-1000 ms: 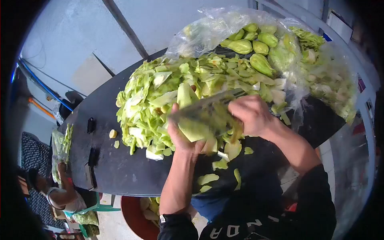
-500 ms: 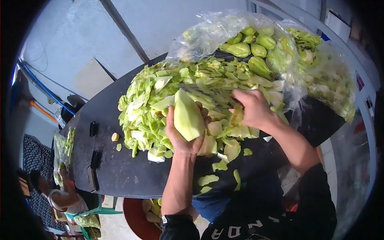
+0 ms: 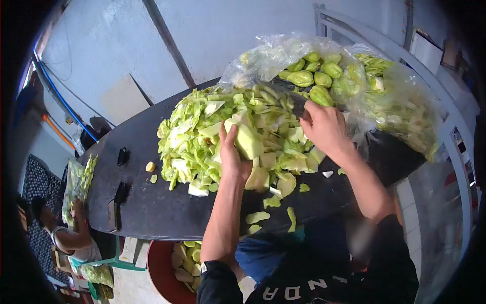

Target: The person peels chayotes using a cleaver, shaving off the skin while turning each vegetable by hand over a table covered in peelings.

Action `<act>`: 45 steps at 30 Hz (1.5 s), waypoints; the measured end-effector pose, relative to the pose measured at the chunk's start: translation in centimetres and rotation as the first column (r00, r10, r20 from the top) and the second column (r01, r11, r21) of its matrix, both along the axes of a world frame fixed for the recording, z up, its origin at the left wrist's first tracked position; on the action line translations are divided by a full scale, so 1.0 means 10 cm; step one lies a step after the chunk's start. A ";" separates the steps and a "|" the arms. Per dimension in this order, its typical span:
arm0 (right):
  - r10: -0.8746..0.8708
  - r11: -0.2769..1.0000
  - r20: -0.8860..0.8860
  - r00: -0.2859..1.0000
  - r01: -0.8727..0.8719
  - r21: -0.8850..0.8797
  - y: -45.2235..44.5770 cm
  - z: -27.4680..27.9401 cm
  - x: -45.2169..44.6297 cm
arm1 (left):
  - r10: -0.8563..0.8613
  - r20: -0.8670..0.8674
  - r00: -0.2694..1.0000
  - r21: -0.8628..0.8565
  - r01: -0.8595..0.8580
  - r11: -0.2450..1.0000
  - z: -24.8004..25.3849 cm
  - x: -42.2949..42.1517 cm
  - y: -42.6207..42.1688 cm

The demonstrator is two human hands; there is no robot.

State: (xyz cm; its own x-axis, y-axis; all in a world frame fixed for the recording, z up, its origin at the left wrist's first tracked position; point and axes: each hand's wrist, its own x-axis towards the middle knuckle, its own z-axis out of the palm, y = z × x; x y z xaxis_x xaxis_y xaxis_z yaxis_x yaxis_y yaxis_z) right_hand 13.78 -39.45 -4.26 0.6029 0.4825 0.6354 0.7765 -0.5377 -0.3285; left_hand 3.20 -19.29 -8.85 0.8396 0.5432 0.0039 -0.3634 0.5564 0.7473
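My left hand [image 3: 234,154] is wrapped round a peeled, pale green chayote [image 3: 244,140], holding it tilted over the pile. Its cut sides are smooth and faceted. My right hand [image 3: 325,126] is closed on a knife, whose wide blade [image 3: 281,98] is smeared by motion and points left above the heap. The knife's handle is hidden in my fist. Under both hands spreads a big heap of green peelings [image 3: 195,129]. Several thin peel strips [image 3: 258,217] lie on the dark table near my body.
A clear plastic bag [image 3: 248,68] holds whole green chayotes [image 3: 300,78] at the back. Another bag [image 3: 405,109] of cut greens stands at right. Below the dark table [image 3: 147,213] is a red tub [image 3: 158,271] with peeled pieces. Another person [image 3: 76,238] sits at far left.
The knife and my right hand have moved up and away from the chayote. My left hand has turned the chayote, and its thumb now lies across it. The view has shifted slightly.
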 end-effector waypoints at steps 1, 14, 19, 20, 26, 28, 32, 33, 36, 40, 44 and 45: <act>-0.004 1.000 0.012 1.000 0.004 0.005 -0.04 -0.04 -0.04 | -0.029 -0.015 0.999 -0.037 0.029 0.999 0.01 0.01 -0.01; -0.113 0.963 0.443 0.889 0.207 -0.170 -0.29 -0.13 -0.12 | 0.160 -0.184 0.970 0.967 0.208 -0.147 0.49 -0.50 -0.83; -0.101 0.967 0.466 0.879 0.197 -0.162 -0.37 -0.14 -0.14 | 0.278 -0.266 0.923 0.852 0.359 -0.381 0.56 -0.26 -0.93; -0.123 0.963 0.466 0.876 0.220 -0.159 -0.39 -0.15 -0.14 | 0.294 -0.233 0.927 0.838 0.345 -0.424 0.57 -0.23 -0.93; -0.196 0.944 0.439 0.877 0.290 -0.159 -0.49 -0.27 -0.05 | 0.394 -0.206 0.896 0.818 0.379 -0.433 0.62 0.12 -0.71; -0.212 0.923 0.418 0.883 0.322 -0.210 -0.52 -0.27 -0.05 | 0.483 -0.252 0.838 0.777 0.473 -0.415 0.68 0.24 -0.60; -0.253 0.893 0.353 0.901 0.358 -0.272 -0.55 -0.29 -0.01 | 0.537 -0.221 0.814 0.827 0.448 -0.339 0.66 0.28 -0.29; -0.253 0.894 0.349 0.902 0.356 -0.272 -0.55 -0.28 0.00 | 0.538 -0.224 0.813 0.825 0.451 -0.340 0.66 0.24 -0.31; -0.208 0.922 0.335 0.919 0.298 -0.247 -0.51 -0.28 -0.05 | 0.429 -0.188 0.884 0.868 0.354 -0.349 0.66 0.03 -0.45; -0.224 0.904 0.376 0.899 0.336 -0.265 -0.42 -0.30 -0.09 | 0.289 -0.222 0.931 0.801 0.343 -0.490 0.69 -0.12 -0.68; -0.193 0.890 0.473 0.859 0.357 -0.285 -0.41 -0.24 -0.19 | 0.329 -0.159 0.931 0.706 0.340 -0.621 0.65 -0.09 -0.70; -0.193 0.888 0.479 0.856 0.360 -0.286 -0.41 -0.24 -0.20 | 0.327 -0.155 0.932 0.710 0.335 -0.619 0.66 -0.08 -0.71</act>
